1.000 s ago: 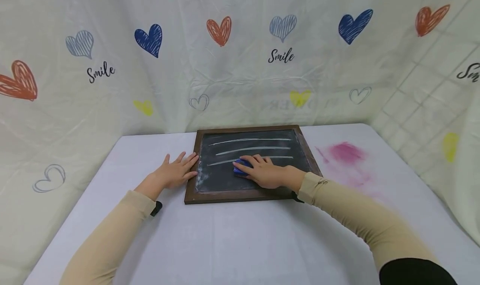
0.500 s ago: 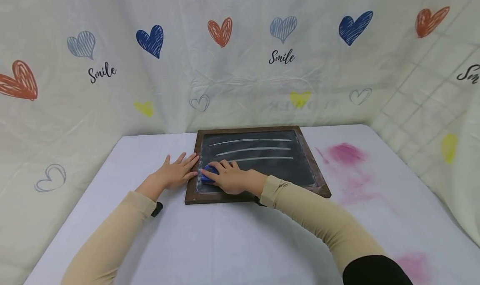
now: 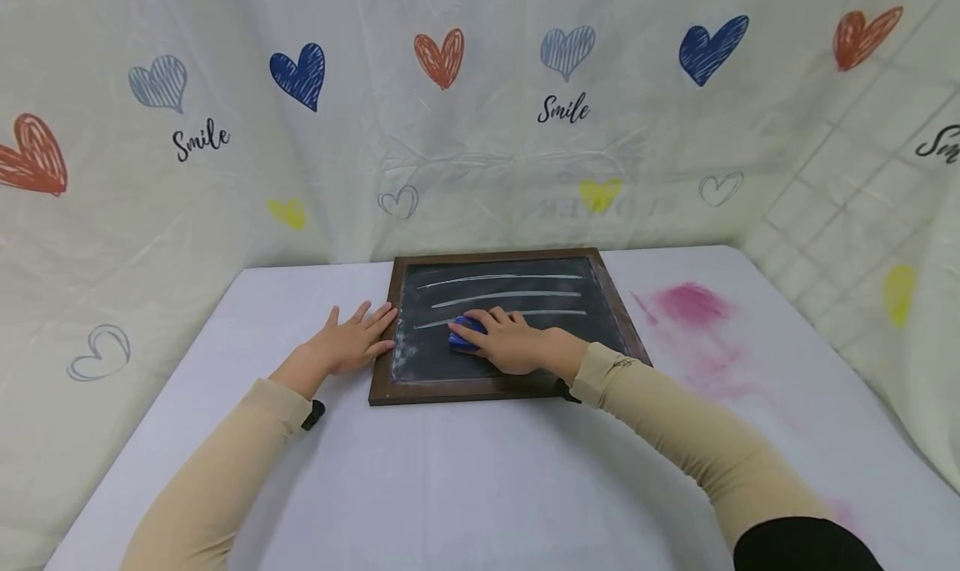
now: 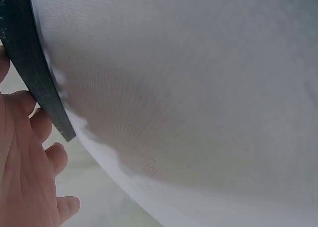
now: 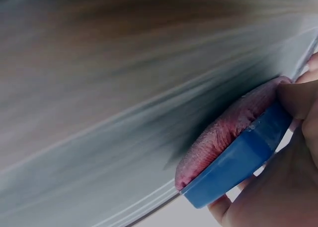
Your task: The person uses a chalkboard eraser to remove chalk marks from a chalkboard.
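One chalkboard lies flat on the pale table, its brown wooden frame closed on all four sides. Three white chalk lines run across its upper half, one above another; the lowest one is partly hidden at its left end.

One blue eraser sits on the dark surface in the left-centre of the chalkboard, at the left end of the lowest line. The right hand covers it, fingers curled over its top and gripping it; the right wrist view shows the blue back of the eraser with a pinkish-red pad beneath, pressed to the board, fingers wrapped over its edge.

The left hand lies flat and spread, holding nothing, fingertips touching the left side of the chalkboard's frame. The left wrist view shows those fingers beside the dark frame edge.

A chalky smear sits at the chalkboard's lower left corner. To the right of the eraser the dark surface runs open as far as the right frame. Right of the chalkboard, one pink stain marks the table. Behind the chalkboard hangs a curtain printed with hearts, close to its far edge.
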Demonstrator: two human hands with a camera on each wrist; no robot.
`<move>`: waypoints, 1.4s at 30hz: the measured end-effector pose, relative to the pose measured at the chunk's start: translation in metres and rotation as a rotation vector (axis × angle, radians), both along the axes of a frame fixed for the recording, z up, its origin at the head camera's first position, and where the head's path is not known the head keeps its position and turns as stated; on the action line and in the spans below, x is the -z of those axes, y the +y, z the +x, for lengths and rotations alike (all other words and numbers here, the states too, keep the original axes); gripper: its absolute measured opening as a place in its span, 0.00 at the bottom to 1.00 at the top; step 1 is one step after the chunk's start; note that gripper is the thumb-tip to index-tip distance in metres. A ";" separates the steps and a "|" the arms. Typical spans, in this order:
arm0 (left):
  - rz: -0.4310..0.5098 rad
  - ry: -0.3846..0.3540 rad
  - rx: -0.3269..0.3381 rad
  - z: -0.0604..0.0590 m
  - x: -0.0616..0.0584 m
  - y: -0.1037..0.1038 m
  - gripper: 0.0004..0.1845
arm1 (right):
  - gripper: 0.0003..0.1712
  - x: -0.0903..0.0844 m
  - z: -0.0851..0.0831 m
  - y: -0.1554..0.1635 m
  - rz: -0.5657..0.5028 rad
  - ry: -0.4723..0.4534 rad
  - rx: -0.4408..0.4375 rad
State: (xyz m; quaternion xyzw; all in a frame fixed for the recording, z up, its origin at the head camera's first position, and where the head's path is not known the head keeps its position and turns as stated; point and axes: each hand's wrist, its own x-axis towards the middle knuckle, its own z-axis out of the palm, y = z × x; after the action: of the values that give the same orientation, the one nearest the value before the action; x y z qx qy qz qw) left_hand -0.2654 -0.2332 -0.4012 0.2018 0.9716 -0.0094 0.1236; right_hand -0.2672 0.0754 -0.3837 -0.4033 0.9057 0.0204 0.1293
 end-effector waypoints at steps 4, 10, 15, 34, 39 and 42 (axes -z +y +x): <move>0.003 -0.004 0.005 -0.001 -0.001 0.000 0.37 | 0.35 0.003 -0.003 0.033 -0.060 -0.016 0.012; 0.001 -0.005 0.007 -0.001 0.000 0.000 0.37 | 0.35 0.007 -0.003 0.080 -0.116 0.018 0.027; -0.003 -0.002 0.007 0.000 0.000 -0.001 0.37 | 0.34 0.008 0.002 0.123 -0.149 0.065 0.074; 0.009 0.018 0.006 0.002 0.001 -0.002 0.37 | 0.32 0.021 0.000 0.141 -0.274 0.163 0.044; 0.016 0.010 0.008 0.002 0.002 -0.001 0.37 | 0.33 0.017 0.002 0.109 -0.209 0.120 0.047; 0.015 0.009 0.007 0.002 0.002 -0.001 0.37 | 0.34 0.012 0.003 0.088 -0.169 0.091 0.045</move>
State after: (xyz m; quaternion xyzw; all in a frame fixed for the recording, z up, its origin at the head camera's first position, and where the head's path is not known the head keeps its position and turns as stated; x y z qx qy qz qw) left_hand -0.2635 -0.2339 -0.4028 0.2059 0.9715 -0.0035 0.1177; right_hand -0.2641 0.1634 -0.3960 -0.3910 0.9179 -0.0408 0.0540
